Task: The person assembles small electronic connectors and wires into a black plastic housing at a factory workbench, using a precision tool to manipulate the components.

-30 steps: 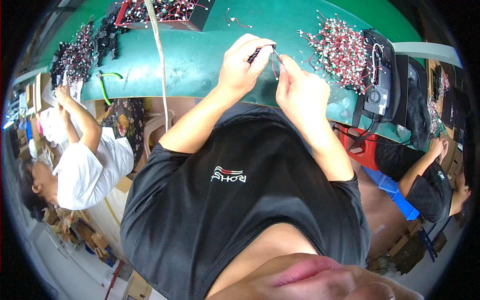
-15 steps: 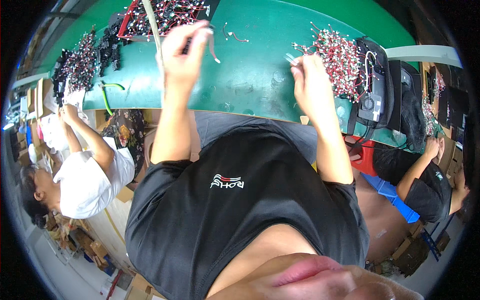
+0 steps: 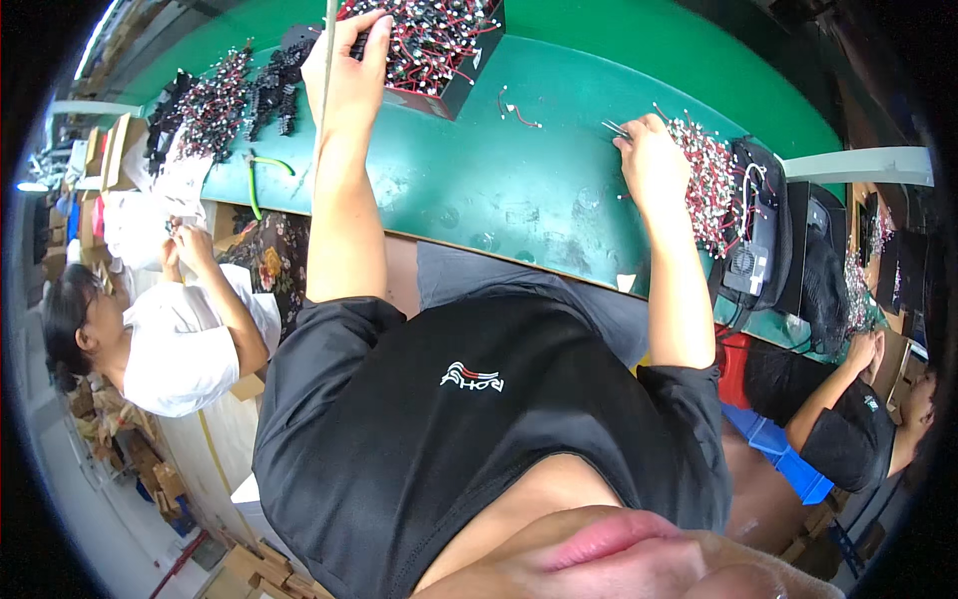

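My left hand (image 3: 345, 88) is raised at the near left edge of a red-and-black box (image 3: 424, 103) heaped with red and black wires with small white ends. Its fingers curl round a dark ridged piece, which looks like a black plastic strip (image 3: 360, 46); the wires behind partly blend with it. My right hand (image 3: 656, 165) is closed on metal tweezers (image 3: 613, 128), whose tips point left. Just right of it lies a pile of short red-and-black wires with white connectors (image 3: 707, 185). Two loose wires (image 3: 521, 118) lie between the hands.
A thin tan pole (image 3: 325, 110) runs beside my left hand. On the green table (image 3: 479, 180) are green-handled pliers (image 3: 255, 185), black plastic parts (image 3: 269, 95) and another wire pile (image 3: 215, 110). A black bag (image 3: 758, 220) stands at right. Co-workers sit on both sides.
My left hand has moved up to the box, and the wire that hung from its fingertips no longer shows there. My right hand keeps the tweezers beside the wire pile. The whole view has shifted.
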Demonstrator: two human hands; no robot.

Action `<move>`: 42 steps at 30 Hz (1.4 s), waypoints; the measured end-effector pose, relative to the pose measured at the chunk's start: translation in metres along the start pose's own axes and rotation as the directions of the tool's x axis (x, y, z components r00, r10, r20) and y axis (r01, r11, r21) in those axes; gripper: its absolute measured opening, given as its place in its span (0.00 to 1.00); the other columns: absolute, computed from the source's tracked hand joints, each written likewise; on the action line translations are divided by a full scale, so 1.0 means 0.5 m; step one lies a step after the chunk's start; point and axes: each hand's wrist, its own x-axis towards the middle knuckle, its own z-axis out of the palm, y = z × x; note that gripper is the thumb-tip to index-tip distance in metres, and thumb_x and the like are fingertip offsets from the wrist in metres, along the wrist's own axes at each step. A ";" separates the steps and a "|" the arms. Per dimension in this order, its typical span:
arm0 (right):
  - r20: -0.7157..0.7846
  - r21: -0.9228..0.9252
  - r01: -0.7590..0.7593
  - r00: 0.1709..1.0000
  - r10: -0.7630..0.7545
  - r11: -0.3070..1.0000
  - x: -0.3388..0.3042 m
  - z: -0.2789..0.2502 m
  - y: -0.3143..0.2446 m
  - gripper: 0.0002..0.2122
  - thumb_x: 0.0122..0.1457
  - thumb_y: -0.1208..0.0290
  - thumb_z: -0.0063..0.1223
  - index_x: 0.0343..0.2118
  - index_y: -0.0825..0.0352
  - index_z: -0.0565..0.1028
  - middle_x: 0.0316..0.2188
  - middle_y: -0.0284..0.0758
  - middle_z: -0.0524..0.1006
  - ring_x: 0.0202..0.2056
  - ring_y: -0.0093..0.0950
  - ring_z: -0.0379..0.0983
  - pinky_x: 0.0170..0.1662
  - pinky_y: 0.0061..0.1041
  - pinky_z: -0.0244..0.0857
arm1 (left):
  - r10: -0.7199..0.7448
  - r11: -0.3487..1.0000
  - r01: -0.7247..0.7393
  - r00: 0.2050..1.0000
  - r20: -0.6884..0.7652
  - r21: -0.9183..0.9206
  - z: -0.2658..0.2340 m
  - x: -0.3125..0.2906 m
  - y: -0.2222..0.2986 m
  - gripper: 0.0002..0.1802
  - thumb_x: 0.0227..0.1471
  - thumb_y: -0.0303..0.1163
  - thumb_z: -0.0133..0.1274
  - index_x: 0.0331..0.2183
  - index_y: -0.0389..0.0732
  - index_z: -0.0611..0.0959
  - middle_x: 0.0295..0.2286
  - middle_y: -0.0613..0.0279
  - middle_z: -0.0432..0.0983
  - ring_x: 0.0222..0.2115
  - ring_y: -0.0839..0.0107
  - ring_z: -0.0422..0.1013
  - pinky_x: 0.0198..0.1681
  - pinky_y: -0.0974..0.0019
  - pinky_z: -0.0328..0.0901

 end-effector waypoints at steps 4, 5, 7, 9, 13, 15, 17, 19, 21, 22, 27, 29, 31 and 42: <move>-0.069 0.331 -0.049 0.995 0.076 0.942 0.003 -0.024 0.004 0.07 0.55 0.71 0.59 0.37 0.63 0.79 0.39 0.38 0.79 0.38 0.34 0.79 0.39 0.29 0.73 | 0.052 0.999 -0.053 0.996 -0.066 -0.004 0.007 0.037 0.016 0.14 0.55 0.35 0.60 0.40 0.38 0.86 0.34 0.60 0.82 0.29 0.74 0.76 0.33 0.72 0.69; -0.069 0.523 -0.092 0.986 0.149 0.847 0.003 -0.022 0.012 0.09 0.55 0.73 0.60 0.40 0.64 0.79 0.40 0.39 0.80 0.40 0.31 0.80 0.40 0.26 0.72 | 0.129 0.992 -0.128 0.987 -0.095 0.020 0.008 0.056 0.024 0.10 0.53 0.31 0.60 0.37 0.37 0.84 0.32 0.56 0.81 0.30 0.65 0.76 0.36 0.66 0.69; 0.034 0.774 -0.188 0.966 0.256 0.605 0.003 -0.029 0.007 0.11 0.56 0.76 0.61 0.42 0.68 0.78 0.41 0.39 0.81 0.42 0.25 0.79 0.43 0.21 0.70 | 0.204 0.979 -0.200 0.971 -0.128 0.050 0.015 0.080 0.021 0.07 0.51 0.28 0.59 0.33 0.35 0.83 0.29 0.53 0.80 0.31 0.57 0.76 0.39 0.61 0.70; -0.004 0.911 -0.134 0.943 0.333 0.391 -0.007 -0.050 -0.002 0.11 0.55 0.77 0.62 0.41 0.72 0.78 0.38 0.36 0.81 0.41 0.22 0.77 0.43 0.20 0.69 | 0.192 0.978 -0.182 0.977 -0.093 0.103 0.034 0.110 -0.007 0.09 0.51 0.29 0.60 0.34 0.35 0.84 0.32 0.50 0.80 0.34 0.54 0.77 0.41 0.60 0.70; 0.058 0.920 -0.189 0.931 0.360 0.342 -0.043 -0.071 0.003 0.12 0.54 0.78 0.64 0.42 0.73 0.78 0.37 0.35 0.80 0.38 0.20 0.75 0.43 0.19 0.69 | -0.005 0.980 -0.003 0.999 -0.037 -0.201 0.024 0.101 -0.016 0.13 0.53 0.32 0.60 0.39 0.34 0.83 0.32 0.54 0.80 0.31 0.63 0.74 0.36 0.66 0.67; 0.015 0.911 -0.163 0.931 0.364 0.380 -0.067 -0.081 0.001 0.12 0.54 0.78 0.64 0.42 0.73 0.79 0.34 0.33 0.80 0.36 0.18 0.74 0.41 0.18 0.68 | -0.177 0.847 0.202 0.979 0.097 -0.492 0.000 0.072 0.004 0.16 0.55 0.33 0.59 0.42 0.34 0.82 0.32 0.59 0.79 0.27 0.70 0.72 0.30 0.71 0.65; 0.086 0.924 -0.209 0.930 0.358 0.320 -0.086 -0.082 0.009 0.11 0.54 0.78 0.64 0.41 0.72 0.80 0.31 0.31 0.79 0.34 0.17 0.73 0.39 0.17 0.67 | -0.286 0.589 0.405 0.914 0.289 -0.700 -0.013 0.040 0.028 0.18 0.57 0.35 0.57 0.46 0.33 0.81 0.32 0.64 0.78 0.24 0.77 0.69 0.23 0.75 0.62; 0.100 0.908 -0.255 0.902 0.420 0.332 -0.098 -0.089 0.005 0.11 0.54 0.78 0.64 0.40 0.72 0.80 0.29 0.29 0.79 0.32 0.16 0.73 0.38 0.16 0.66 | -0.113 0.338 0.594 0.796 0.595 -0.730 0.012 -0.018 0.065 0.23 0.59 0.33 0.53 0.52 0.30 0.75 0.31 0.67 0.71 0.23 0.80 0.62 0.20 0.78 0.55; 0.145 0.912 -0.274 0.912 0.384 0.307 -0.101 -0.108 -0.020 0.11 0.53 0.78 0.65 0.40 0.72 0.81 0.28 0.28 0.79 0.31 0.16 0.73 0.37 0.15 0.66 | -0.054 0.272 0.765 0.618 0.785 -0.584 0.010 -0.089 0.109 0.21 0.60 0.33 0.53 0.53 0.34 0.77 0.22 0.67 0.70 0.21 0.80 0.64 0.21 0.76 0.59; 0.155 0.894 -0.289 0.917 0.368 0.342 -0.099 -0.114 -0.029 0.11 0.54 0.79 0.63 0.41 0.73 0.81 0.27 0.28 0.79 0.31 0.16 0.73 0.38 0.15 0.67 | -0.022 0.199 0.830 0.535 0.845 -0.520 0.019 -0.120 0.117 0.21 0.60 0.33 0.53 0.53 0.34 0.76 0.23 0.68 0.70 0.22 0.81 0.65 0.21 0.76 0.60; 0.167 0.950 -0.232 0.943 0.287 0.209 -0.103 -0.140 -0.063 0.10 0.55 0.84 0.60 0.41 0.75 0.80 0.29 0.31 0.79 0.34 0.19 0.76 0.43 0.17 0.70 | 0.029 -0.010 0.929 0.370 0.929 -0.370 0.074 -0.238 0.143 0.22 0.58 0.29 0.55 0.53 0.35 0.76 0.27 0.67 0.71 0.26 0.81 0.67 0.24 0.76 0.63; 0.048 0.930 -0.118 0.978 0.205 0.348 -0.106 -0.147 -0.067 0.11 0.54 0.85 0.60 0.41 0.75 0.80 0.33 0.34 0.79 0.36 0.20 0.76 0.43 0.17 0.70 | 0.039 -0.059 0.925 0.378 0.925 -0.376 0.086 -0.259 0.149 0.21 0.58 0.28 0.56 0.53 0.35 0.76 0.30 0.66 0.73 0.28 0.80 0.69 0.26 0.75 0.65; 0.045 0.930 -0.107 0.983 0.181 0.352 -0.112 -0.155 -0.074 0.11 0.53 0.86 0.61 0.41 0.75 0.80 0.36 0.36 0.78 0.35 0.19 0.76 0.42 0.17 0.71 | 0.045 -0.105 0.918 0.388 0.920 -0.382 0.093 -0.273 0.150 0.21 0.57 0.27 0.56 0.52 0.35 0.76 0.32 0.65 0.75 0.30 0.79 0.71 0.27 0.74 0.66; 0.090 0.911 -0.160 0.976 0.197 0.379 -0.139 -0.159 -0.101 0.07 0.50 0.80 0.65 0.34 0.72 0.83 0.28 0.32 0.81 0.32 0.17 0.76 0.36 0.16 0.68 | 0.192 -0.067 0.806 0.589 0.785 -0.589 0.108 -0.291 0.155 0.23 0.53 0.28 0.61 0.50 0.33 0.76 0.41 0.57 0.77 0.38 0.72 0.72 0.41 0.69 0.69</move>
